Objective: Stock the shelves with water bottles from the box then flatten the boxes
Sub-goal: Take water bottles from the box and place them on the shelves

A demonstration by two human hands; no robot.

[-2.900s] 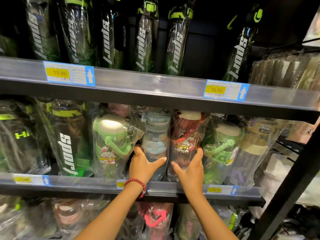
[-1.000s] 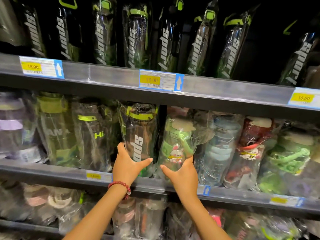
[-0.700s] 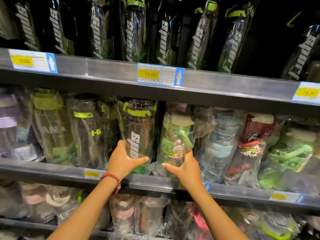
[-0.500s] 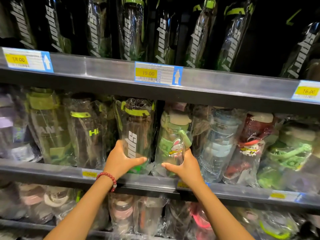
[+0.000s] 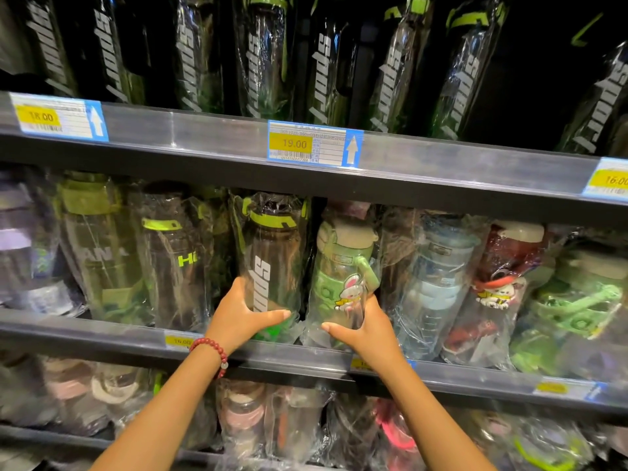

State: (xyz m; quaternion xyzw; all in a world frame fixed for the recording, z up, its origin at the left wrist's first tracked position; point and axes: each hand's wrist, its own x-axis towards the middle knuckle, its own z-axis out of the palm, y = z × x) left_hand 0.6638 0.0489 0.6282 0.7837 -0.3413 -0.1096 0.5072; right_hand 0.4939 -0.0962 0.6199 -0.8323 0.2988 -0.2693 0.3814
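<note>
A dark sport bottle [image 5: 272, 253] with a lime green cap stands wrapped in clear plastic on the middle shelf [image 5: 102, 338]. My left hand [image 5: 243, 314] grips its lower part, thumb across the front. Right beside it stands a green bottle with a rabbit picture [image 5: 343, 277], also wrapped. My right hand [image 5: 365, 329] holds its base from the right. Both bottles stand upright and nearly touch. No box is in view.
The middle shelf is packed with wrapped bottles: dark ones [image 5: 170, 253] to the left, a pale blue one [image 5: 431, 283] and a red one [image 5: 492, 290] to the right. Tall black sport bottles [image 5: 323, 69] fill the top shelf. More wrapped bottles [image 5: 244, 423] sit below.
My hands shifted left along the shelf from the blue and red bottles to the dark sport bottle and the green rabbit bottle, then closed in around their lower parts.
</note>
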